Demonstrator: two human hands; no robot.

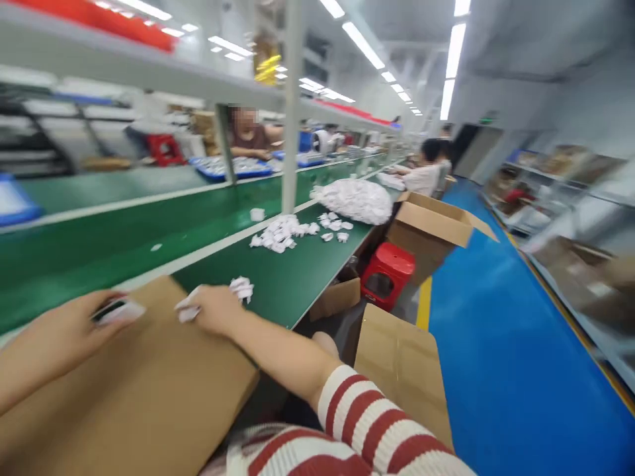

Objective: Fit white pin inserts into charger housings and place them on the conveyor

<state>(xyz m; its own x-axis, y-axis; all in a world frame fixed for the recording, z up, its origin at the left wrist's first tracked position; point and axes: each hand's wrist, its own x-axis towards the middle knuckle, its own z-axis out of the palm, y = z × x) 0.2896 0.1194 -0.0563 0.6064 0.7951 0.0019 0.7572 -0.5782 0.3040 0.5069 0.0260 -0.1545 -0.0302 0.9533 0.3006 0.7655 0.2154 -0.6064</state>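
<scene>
My left hand (82,330) is closed around a small white piece with a dark part (119,310), whose exact kind is blurred. To its right, my right hand (217,309) pinches a crumpled white piece (187,308) that looks like paper or thin plastic. Both hands are over a large brown cardboard surface (143,390) lying on the green bench. Just beyond my right hand sits a small clump of white pieces (241,289). Farther along the bench lies a loose heap of similar white pieces (280,233).
A full plastic bag of white pieces (354,200) rests on the green bench (278,284). Right of it stand an open cardboard box (431,225) and a red stool (389,271). A white post (290,112) rises beside the heap. Other people (248,135) work farther off.
</scene>
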